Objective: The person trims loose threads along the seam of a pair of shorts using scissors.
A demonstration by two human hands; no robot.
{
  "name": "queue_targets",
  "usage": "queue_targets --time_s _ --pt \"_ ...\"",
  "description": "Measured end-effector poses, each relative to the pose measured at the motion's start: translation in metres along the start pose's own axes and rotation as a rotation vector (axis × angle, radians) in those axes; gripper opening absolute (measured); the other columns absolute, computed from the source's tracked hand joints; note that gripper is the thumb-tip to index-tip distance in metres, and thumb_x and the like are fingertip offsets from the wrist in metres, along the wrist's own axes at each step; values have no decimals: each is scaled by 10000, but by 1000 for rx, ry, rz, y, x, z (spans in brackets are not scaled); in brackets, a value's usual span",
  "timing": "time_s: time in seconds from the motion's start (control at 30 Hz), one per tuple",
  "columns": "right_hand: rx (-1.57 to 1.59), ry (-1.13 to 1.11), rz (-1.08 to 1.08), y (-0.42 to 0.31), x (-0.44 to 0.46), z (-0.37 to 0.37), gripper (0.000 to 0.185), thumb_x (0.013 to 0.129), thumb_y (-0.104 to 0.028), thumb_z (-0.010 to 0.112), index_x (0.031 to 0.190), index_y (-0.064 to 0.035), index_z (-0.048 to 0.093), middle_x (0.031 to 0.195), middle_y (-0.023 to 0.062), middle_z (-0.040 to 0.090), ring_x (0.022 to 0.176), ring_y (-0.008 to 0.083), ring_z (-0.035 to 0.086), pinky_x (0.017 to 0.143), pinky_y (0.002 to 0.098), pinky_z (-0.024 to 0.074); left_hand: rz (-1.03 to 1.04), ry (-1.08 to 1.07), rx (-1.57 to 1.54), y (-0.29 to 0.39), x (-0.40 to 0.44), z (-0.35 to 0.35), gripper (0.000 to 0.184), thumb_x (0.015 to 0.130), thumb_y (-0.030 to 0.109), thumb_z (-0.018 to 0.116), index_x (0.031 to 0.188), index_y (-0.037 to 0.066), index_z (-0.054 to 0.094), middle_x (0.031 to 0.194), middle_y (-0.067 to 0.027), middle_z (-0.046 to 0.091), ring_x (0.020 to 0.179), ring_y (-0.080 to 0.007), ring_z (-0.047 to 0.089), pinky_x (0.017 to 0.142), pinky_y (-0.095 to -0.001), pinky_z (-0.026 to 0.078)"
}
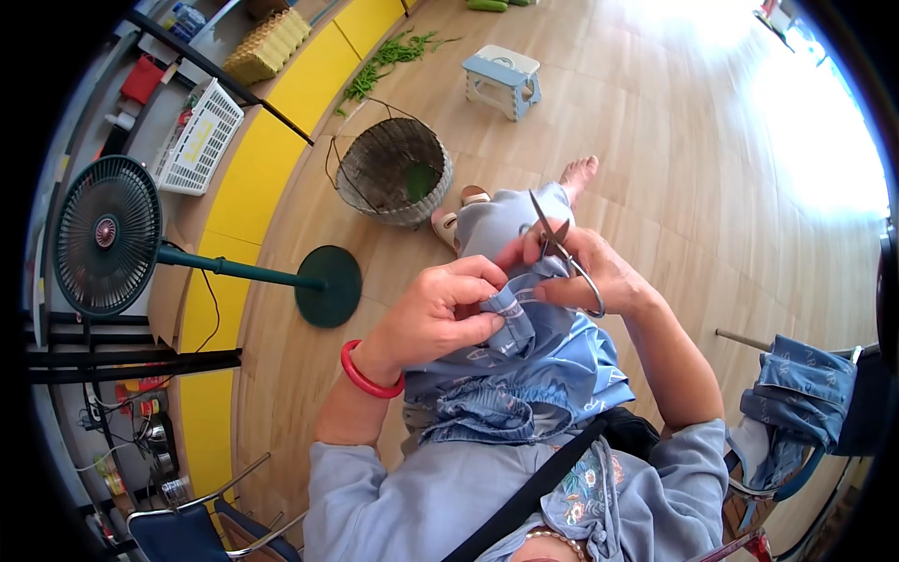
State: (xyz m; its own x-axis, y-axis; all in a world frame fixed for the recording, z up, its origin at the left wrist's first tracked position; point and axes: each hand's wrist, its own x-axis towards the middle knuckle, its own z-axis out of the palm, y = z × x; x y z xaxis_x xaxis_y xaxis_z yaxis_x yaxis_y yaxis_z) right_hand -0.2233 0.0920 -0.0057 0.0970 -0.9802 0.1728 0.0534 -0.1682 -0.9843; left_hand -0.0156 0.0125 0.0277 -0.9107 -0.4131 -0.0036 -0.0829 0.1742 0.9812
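Note:
Blue printed fabric (562, 361) lies across the lap, with a gathered, elastic-looking part near the waist. My left hand (435, 314), a red bangle at its wrist, pinches a folded edge of this fabric between thumb and fingers. Close by on the right, my right hand (595, 267) has metal scissors (554, 236) in its grip, their blades parted and pointing up and away from me. The thumb and fingers of that hand are also at the fabric's edge; whether they pinch it is hard to tell.
A wicker basket (398, 169) stands ahead, left of a small stool (503, 80). Green vegetables (384, 66) lie on the floor beyond. At left are a green fan (234, 267) and yellow cabinets (234, 201). More blue fabric (801, 393) hangs on a chair at right.

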Motion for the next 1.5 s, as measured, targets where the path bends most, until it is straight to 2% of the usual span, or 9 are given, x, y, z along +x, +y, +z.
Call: queue_targets --time_s 0.13,0.2,0.33,0.53,0.67,0.87,0.93,1.23,1.5 --pt "-337 -89 242 -24 -5 2 213 703 -104 678 832 -24 530 761 71 601 709 130 527 654 295 443 22 112 -11 -13 1 -5 85 740 -30 640 825 -27 646 894 -20 529 707 -49 468 585 -192 362" --pt "-304 107 232 -24 -13 3 187 709 -110 676 801 -28 536 658 61 552 624 120 503 588 290 427 70 185 98 -21 3 -5 92 746 -41 643 836 -25 656 857 -11 544 667 -48 473 553 -198 364" --pt "-473 102 -19 -36 -31 23 182 702 -71 690 822 -38 556 659 92 562 591 198 552 556 304 450 180 397 440 -39 7 0 122 779 -41 638 891 -12 677 676 29 565 571 -40 476 495 -197 368" --pt "-570 -77 -205 -22 -45 70 239 611 -9 684 746 -65 495 624 68 517 595 265 571 544 362 448 -108 509 -310 -36 0 18 119 857 12 587 941 -9 669 737 -2 643 629 -38 563 532 -159 427" --pt "-591 -139 -227 -6 -47 82 266 615 -26 690 769 -69 477 685 48 537 635 251 577 589 343 455 -164 498 -383 -40 -5 16 131 867 22 568 950 -1 667 773 -20 655 665 -58 585 569 -175 457" --pt "-701 -169 -254 -1 -44 86 236 629 -44 672 767 -67 482 687 49 533 648 231 580 603 331 454 -159 428 -788 -50 -8 13 211 882 47 532 1067 -12 615 898 -58 651 763 -72 603 706 -203 497" --pt "-736 -199 -240 2 -43 86 231 665 -86 667 788 -69 472 701 53 530 672 235 581 625 332 450 -164 308 -971 -48 -11 8 306 846 60 587 1136 -31 553 1033 -106 625 943 -122 592 845 -244 472" --pt "-712 -191 -273 -2 -40 84 240 637 -81 686 766 -76 483 696 57 522 666 242 573 622 344 443 4 495 -610 -47 -14 29 469 806 -65 614 1238 10 447 1044 -68 593 967 -112 567 864 -240 455" --pt "-669 205 -241 -28 -18 60 257 625 47 702 748 -55 500 804 83 624 699 241 608 615 316 473 128 568 -471 -39 -15 29 438 816 -87 574 1228 3 455 1053 -82 598 955 -109 572 841 -234 459"
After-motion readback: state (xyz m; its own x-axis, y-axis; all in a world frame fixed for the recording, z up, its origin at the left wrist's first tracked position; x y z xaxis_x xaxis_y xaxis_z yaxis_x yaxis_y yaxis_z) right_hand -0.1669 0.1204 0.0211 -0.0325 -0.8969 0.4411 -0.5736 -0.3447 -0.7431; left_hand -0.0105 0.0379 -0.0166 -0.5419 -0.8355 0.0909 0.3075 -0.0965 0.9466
